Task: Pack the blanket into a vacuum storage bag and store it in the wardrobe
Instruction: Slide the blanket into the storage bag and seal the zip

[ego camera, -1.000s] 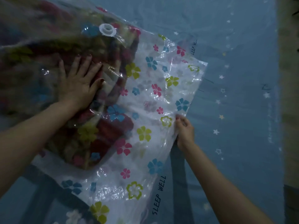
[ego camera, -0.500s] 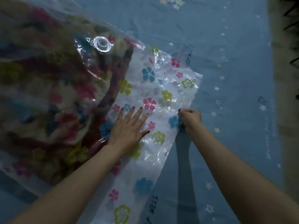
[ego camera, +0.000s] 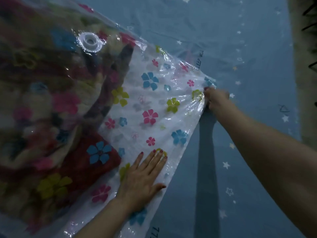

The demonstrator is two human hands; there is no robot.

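While left hand (ego camera: 142, 181) presses flat on bag (ego camera: 154, 103), right hand (ego camera: 216, 98) pinching its edge

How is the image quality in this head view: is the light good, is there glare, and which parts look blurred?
Head view: the light is dim and bluish; the blanket at left is smeared by blur; glare glints on the vacuum bag around the valve; the right hand looks slightly blurred, the left hand sharper; a dark arm shadow falls on the sheet.
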